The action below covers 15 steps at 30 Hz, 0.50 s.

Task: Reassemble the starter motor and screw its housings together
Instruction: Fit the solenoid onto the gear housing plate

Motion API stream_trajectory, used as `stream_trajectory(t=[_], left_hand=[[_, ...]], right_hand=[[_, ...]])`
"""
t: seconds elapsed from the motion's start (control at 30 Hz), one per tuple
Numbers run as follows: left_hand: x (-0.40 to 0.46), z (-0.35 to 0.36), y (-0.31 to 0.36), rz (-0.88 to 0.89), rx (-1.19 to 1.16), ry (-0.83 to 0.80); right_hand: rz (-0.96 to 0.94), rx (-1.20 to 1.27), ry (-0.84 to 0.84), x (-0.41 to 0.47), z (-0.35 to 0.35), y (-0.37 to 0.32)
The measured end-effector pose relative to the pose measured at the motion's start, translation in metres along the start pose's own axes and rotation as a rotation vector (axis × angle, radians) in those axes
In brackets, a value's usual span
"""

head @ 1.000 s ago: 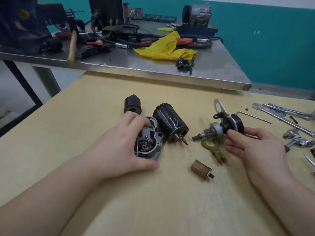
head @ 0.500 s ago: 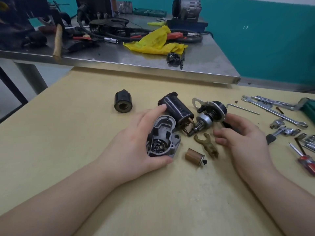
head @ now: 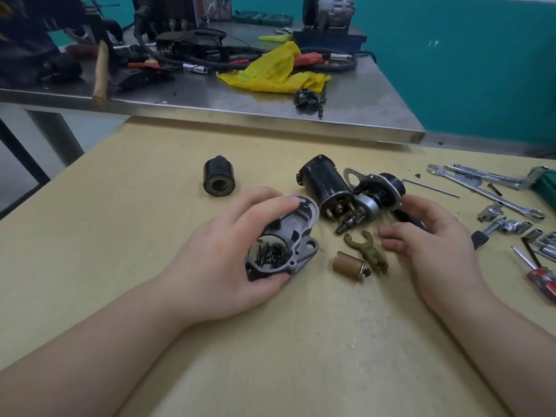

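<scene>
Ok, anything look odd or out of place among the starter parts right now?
Only one thing: loose dark screws are heaped inside the grey housing that the left hand grips. They need tipping out before assembly.

Mechanical repair workshop: spanners (head: 487,192) and a screwdriver (head: 538,273) right of the grip, a cluttered steel desk (head: 346,115) with a hammer (head: 100,72) beyond.

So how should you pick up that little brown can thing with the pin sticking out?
Probably pinch the brown plunger across its round middle, coming from above. It lies on its side on the wooden table, so both curved sides are free. The pin end is thin, and the fork lever lies close beside it.
</scene>
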<state>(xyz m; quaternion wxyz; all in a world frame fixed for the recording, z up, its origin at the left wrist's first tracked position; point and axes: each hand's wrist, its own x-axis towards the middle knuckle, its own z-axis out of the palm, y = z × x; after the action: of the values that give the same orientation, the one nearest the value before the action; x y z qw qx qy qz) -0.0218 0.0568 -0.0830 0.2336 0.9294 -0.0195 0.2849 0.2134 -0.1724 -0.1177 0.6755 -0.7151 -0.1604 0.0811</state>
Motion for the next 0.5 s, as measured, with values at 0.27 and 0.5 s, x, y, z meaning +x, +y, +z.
stream_trajectory(t=[0.27,0.5], left_hand=[[0.0036,-0.0050,-0.0010,0.152,0.062,0.074],[0.0031,-0.0097,-0.0012,-0.291,-0.566,0.317]], right_hand=[[0.006,0.005,0.011,0.0009,0.0008,-0.0006],[0.028,0.007,0.018,-0.0016,0.0012,-0.0042]])
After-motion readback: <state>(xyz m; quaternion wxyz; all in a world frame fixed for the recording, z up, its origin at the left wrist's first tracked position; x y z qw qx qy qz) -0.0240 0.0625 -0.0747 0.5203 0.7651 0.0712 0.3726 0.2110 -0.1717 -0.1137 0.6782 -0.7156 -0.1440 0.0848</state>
